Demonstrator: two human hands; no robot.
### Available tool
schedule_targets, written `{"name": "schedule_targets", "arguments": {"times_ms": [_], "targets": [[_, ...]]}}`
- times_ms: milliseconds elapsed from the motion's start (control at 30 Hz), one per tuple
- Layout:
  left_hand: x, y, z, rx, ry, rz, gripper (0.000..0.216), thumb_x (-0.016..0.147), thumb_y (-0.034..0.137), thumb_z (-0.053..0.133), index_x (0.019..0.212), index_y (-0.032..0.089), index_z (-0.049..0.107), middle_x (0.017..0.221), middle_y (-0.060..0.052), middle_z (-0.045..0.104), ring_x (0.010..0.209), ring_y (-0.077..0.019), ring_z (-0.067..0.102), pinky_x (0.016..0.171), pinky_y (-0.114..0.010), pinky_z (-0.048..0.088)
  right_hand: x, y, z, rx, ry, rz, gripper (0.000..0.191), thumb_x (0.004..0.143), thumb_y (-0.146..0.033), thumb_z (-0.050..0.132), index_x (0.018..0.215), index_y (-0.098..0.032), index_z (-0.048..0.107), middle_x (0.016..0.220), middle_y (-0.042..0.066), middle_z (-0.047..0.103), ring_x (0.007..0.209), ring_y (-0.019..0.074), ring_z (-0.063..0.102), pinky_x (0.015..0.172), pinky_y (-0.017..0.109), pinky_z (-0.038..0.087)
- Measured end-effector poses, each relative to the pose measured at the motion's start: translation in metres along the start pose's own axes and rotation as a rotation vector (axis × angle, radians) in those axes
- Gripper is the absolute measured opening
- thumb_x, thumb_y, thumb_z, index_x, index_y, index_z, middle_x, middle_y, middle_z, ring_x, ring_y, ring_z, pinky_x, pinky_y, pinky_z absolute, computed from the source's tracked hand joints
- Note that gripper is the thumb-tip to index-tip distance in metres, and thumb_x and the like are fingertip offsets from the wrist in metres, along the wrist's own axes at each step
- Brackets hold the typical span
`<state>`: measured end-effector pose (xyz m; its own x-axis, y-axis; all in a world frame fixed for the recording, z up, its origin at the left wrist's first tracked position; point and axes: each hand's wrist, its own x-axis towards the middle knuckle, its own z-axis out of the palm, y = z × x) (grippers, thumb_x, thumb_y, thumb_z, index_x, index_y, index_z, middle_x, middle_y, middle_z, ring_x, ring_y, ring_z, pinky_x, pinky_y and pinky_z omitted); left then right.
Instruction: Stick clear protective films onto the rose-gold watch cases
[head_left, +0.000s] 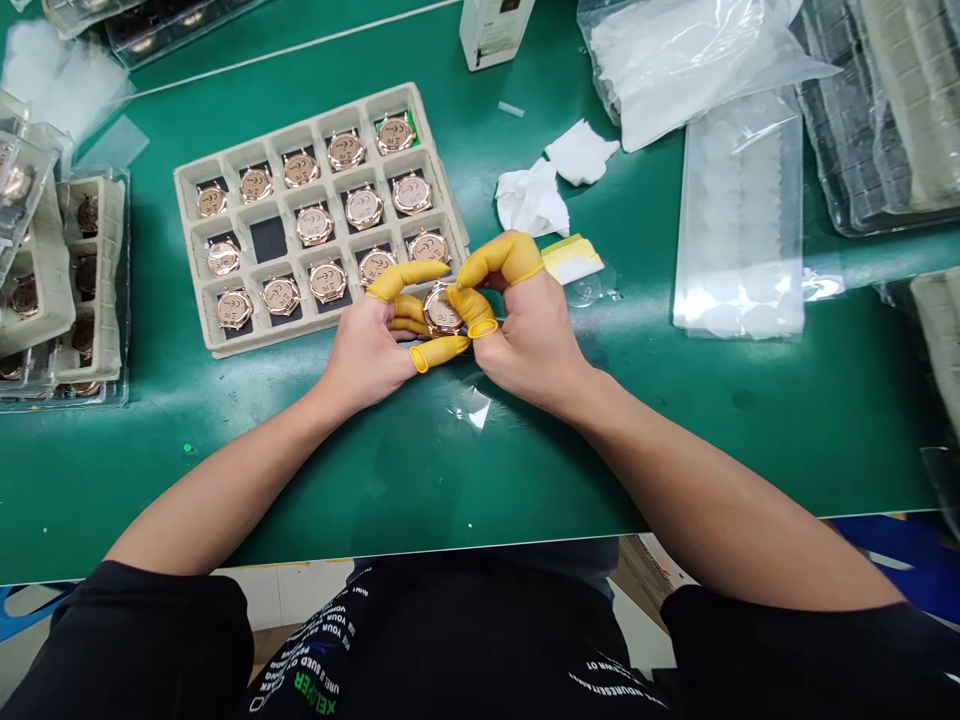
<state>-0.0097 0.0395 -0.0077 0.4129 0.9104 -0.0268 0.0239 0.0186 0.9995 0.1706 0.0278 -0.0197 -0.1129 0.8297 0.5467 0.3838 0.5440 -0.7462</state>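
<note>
**Both hands on one watch case, front edge of the tray**

Your left hand [367, 350] and right hand [525, 335] meet over the green table [675, 430], just in front of the near right corner of the tray [187, 195]. Between them sits one rose-gold watch case [441, 310], face up. Each grip is narrow and closed on it: yellow-capped fingertips [409, 275] of the left hand pinch its left side, those of the right hand its right side. The tray holds more cases, one per compartment; one compartment in the middle row is bare and dark. White wipes [532, 195] lie just beyond your right hand, a clear plastic scrap [472, 405] near your wrists. Stacked trays [52, 280] stand at far left.
</note>
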Motion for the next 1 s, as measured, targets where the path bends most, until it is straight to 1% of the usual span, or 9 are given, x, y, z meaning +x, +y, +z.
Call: {"name": "schedule_targets", "arguments": {"times_ms": [133,267,333,433,533,633,767,900,1000], "targets": [[-0.001,0.003,0.000,-0.008,0.024,-0.021,0.068,0.065,0.027,0.097,0.124,0.021,0.064,0.092,0.001,0.078,0.080,-0.0120,0.077,0.072,-0.021,0.060,0.005,-0.007,-0.007,-0.072,-0.011,0.009,0.015,0.103,-0.033,0.060,0.118,-0.029,0.059,0.106,0.004,0.061,0.093,0.0184,0.065,0.083,0.039,0.062],[0.000,0.004,0.001,-0.016,0.038,-0.044,0.069,0.062,0.027,0.098,0.120,0.021,0.061,0.091,0.001,0.078,0.080,-0.0137,0.078,0.072,-0.023,0.061,0.022,0.001,-0.057,-0.303,0.111,0.038,0.033,0.101,-0.041,0.066,0.132,-0.032,0.061,0.121,0.009,0.059,0.100,0.0215,0.065,0.081,0.039,0.059],[0.000,0.003,0.001,-0.012,0.037,-0.056,0.068,0.062,0.026,0.097,0.119,0.020,0.060,0.087,0.002,0.077,0.078,-0.0138,0.077,0.071,-0.024,0.061,0.028,0.021,-0.091,-0.470,-0.033,0.103,0.038,0.095,-0.043,0.076,0.130,-0.032,0.066,0.120,0.010,0.061,0.094,0.0213,0.064,0.077,0.037,0.055],[0.000,0.003,0.001,-0.013,0.038,-0.064,0.063,0.065,0.026,0.094,0.117,0.021,0.059,0.084,0.004,0.074,0.075,-0.0123,0.075,0.070,-0.024,0.061,0.028,0.063,-0.129,-0.644,-0.345,-0.003,0.045,0.071,-0.049,0.094,0.109,-0.030,0.078,0.094,0.008,0.062,0.081,0.0219,0.059,0.068,0.038,0.048],[-0.001,0.004,0.002,-0.033,0.039,-0.072,0.059,0.066,0.022,0.091,0.115,0.022,0.058,0.084,0.005,0.073,0.073,-0.0109,0.074,0.068,-0.023,0.060,0.021,0.090,-0.143,-0.591,-0.419,-0.022,0.032,0.076,-0.048,0.089,0.097,-0.027,0.076,0.080,0.004,0.054,0.061,0.0139,0.045,0.057,0.034,0.039],[-0.001,0.005,0.004,-0.052,0.039,-0.081,0.056,0.067,0.016,0.086,0.114,0.023,0.058,0.086,0.005,0.073,0.073,-0.0100,0.073,0.070,-0.023,0.060,0.018,0.085,-0.139,-0.586,-0.372,-0.049,0.029,0.088,-0.048,0.078,0.078,-0.025,0.063,0.072,0.002,0.040,0.055,0.0121,0.030,0.055,0.032,0.033],[-0.001,0.005,0.005,-0.062,0.035,-0.064,0.054,0.066,0.012,0.085,0.112,0.022,0.058,0.086,0.005,0.073,0.070,-0.0085,0.072,0.069,-0.021,0.059,0.027,0.037,-0.114,-0.532,-0.289,-0.050,0.005,0.096,-0.028,0.064,0.099,-0.029,0.068,0.091,0.006,0.053,0.078,0.0213,0.054,0.068,0.036,0.046],[-0.002,0.004,0.006,-0.118,0.008,-0.055,0.053,0.066,0.012,0.085,0.113,0.021,0.060,0.087,0.004,0.075,0.073,-0.0098,0.074,0.071,-0.021,0.059,0.032,-0.008,-0.073,-0.352,-0.224,-0.326,0.030,0.089,-0.005,0.060,0.106,-0.029,0.068,0.092,0.003,0.064,0.085,0.0207,0.064,0.070,0.036,0.053],[-0.003,0.003,0.005,-0.149,-0.001,-0.054,0.052,0.067,0.013,0.086,0.113,0.020,0.063,0.088,0.002,0.077,0.077,-0.0120,0.077,0.074,-0.023,0.061,0.029,-0.019,-0.049,-0.264,-0.235,-0.474,0.035,0.090,0.002,0.055,0.101,-0.029,0.068,0.093,0.001,0.071,0.087,0.0184,0.067,0.073,0.035,0.055]]}}
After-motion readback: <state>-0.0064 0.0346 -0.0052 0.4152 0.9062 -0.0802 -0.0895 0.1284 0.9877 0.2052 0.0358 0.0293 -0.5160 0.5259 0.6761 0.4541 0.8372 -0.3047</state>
